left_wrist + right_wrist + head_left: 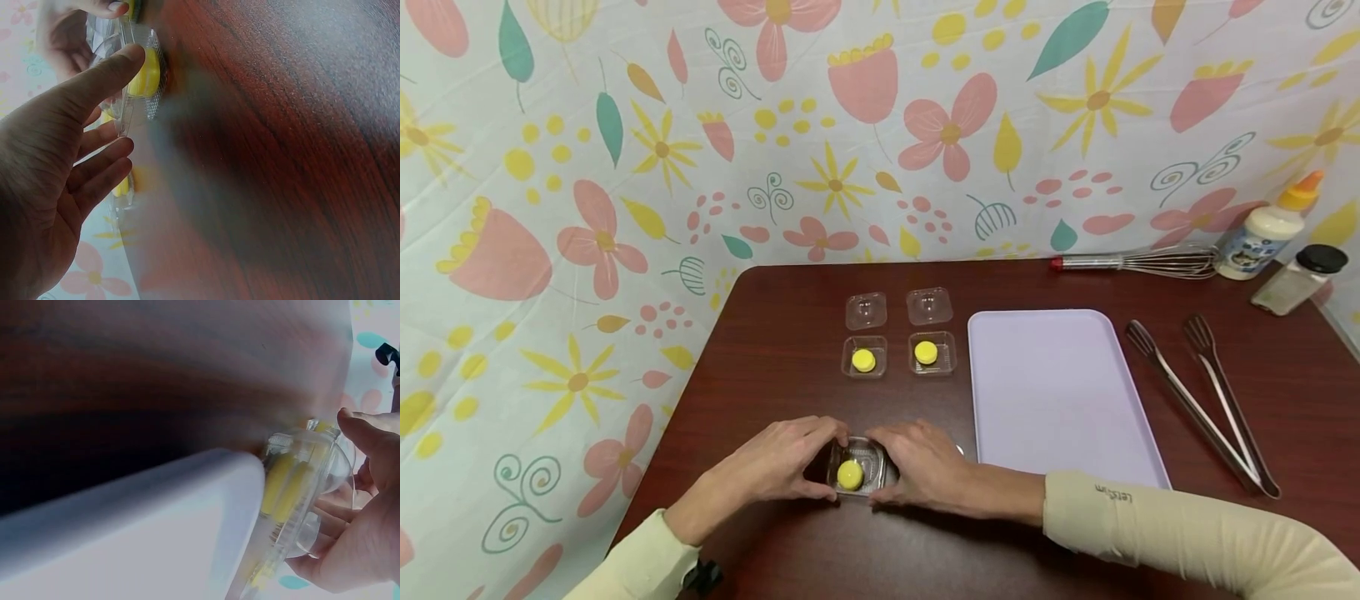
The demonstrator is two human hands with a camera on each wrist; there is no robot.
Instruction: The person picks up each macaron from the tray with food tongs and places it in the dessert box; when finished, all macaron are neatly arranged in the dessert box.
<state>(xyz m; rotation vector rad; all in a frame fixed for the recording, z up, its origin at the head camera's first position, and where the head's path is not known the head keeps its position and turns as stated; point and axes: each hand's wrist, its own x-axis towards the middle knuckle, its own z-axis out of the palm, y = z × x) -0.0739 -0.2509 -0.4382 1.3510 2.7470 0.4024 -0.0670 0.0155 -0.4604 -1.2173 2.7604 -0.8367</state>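
Observation:
Both hands hold a small clear plastic box low over the front of the table. Inside it lies a round yellow macaron. My left hand grips the box's left side, its thumb on the near corner; in the left wrist view that thumb lies along the clear rim. From the right, my right hand grips the opposite side, thumb in front and fingers behind. Clear domed plastic shows by its fingers in the right wrist view; whether the lid is seated I cannot tell.
Farther back sit two clear boxes with yellow macarons, two clear lids behind them. A lilac tray lies right of the hands, then metal tongs. Along the back right are a whisk, a squeeze bottle and a jar.

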